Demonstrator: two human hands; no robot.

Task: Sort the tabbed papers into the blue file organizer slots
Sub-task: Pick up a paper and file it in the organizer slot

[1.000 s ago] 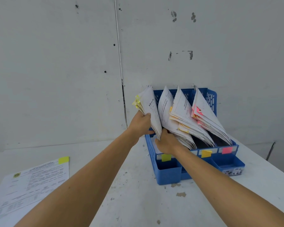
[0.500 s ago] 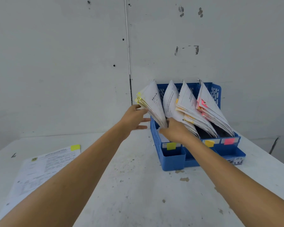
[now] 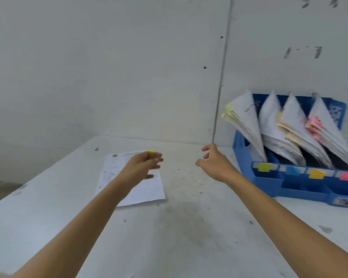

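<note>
One loose sheet [image 3: 147, 192] with a yellow tab [image 3: 151, 151] lies flat on the white table [image 3: 169, 227]. The left hand [image 3: 143, 165] is over it, blurry, fingers loose, gripping nothing. The right hand [image 3: 213, 163] is mid-table, loosely curled, empty. Far right, the blue organizer [image 3: 269, 183] holds four leaning paper stacks [image 3: 279, 125].

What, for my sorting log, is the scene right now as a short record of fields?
blue organizer: four slots holding leaning paper stacks
slot labels: yellow, blue, orange, pink, left to right
loose sheet: flat on the table, yellow tab at its far corner
left hand: open, over the loose sheet; contact unclear from blur
right hand: open, holding nothing, left of the blue organizer
</note>
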